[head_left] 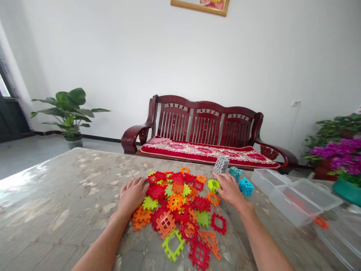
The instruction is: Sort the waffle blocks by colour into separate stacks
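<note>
Red, orange and lime plastic pieces with notched edges lie in a loose pile (177, 203) on the patterned table (84, 195). My left hand (133, 192) rests at the pile's left edge, fingers extended and touching the pieces there, gripping none. At the pile's right side, my right hand (229, 188) has its thumb and fingers around a small lime stack (214, 185). Just beyond that hand stands a grey stack (221, 164). A teal stack (235, 172) and a blue stack (246, 186) sit to its right.
Clear plastic boxes (293, 199) stand at the right, with an orange piece (320, 222) beside them. Purple flowers (338, 154) are at the far right. A wooden bench (204, 124) stands beyond the table, a potted plant (72, 109) at the left.
</note>
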`<state>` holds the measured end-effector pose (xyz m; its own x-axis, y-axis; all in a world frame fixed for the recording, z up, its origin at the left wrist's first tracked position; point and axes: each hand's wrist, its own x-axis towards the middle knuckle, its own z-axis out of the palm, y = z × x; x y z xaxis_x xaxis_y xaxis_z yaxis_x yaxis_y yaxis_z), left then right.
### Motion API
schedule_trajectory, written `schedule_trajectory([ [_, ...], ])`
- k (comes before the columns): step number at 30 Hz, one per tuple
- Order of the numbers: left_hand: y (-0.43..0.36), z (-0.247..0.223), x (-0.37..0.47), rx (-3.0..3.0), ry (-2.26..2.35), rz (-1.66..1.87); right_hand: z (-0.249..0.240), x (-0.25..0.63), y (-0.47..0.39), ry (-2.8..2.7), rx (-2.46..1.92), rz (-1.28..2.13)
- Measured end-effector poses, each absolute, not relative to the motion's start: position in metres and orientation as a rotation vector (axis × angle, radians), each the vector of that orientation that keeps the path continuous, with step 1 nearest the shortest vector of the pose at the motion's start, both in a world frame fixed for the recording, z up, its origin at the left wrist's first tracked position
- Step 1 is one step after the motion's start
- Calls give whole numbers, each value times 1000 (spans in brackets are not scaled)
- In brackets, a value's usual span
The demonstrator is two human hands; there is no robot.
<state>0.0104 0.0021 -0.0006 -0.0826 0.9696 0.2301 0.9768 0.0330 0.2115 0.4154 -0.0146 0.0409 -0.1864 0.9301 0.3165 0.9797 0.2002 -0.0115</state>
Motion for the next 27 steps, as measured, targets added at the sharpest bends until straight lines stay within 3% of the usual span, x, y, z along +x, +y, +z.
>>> schedule_trajectory([
  [8, 4, -5, 9, -2125, -2227, -536, 42, 400, -21, -2146, -1807, -219],
  [15, 1, 0, 11, -2117, -2226, -554, 43, 326, -24, -2196, -1535, 192],
  [22, -2, 4, 13, -2134, -2248, -564, 45, 297, -4, -2337, -1530, 413],
  [27, -2, 3, 13, -2112, -2262, -574, 47, 294, -6, -2420, -1486, 230],
])
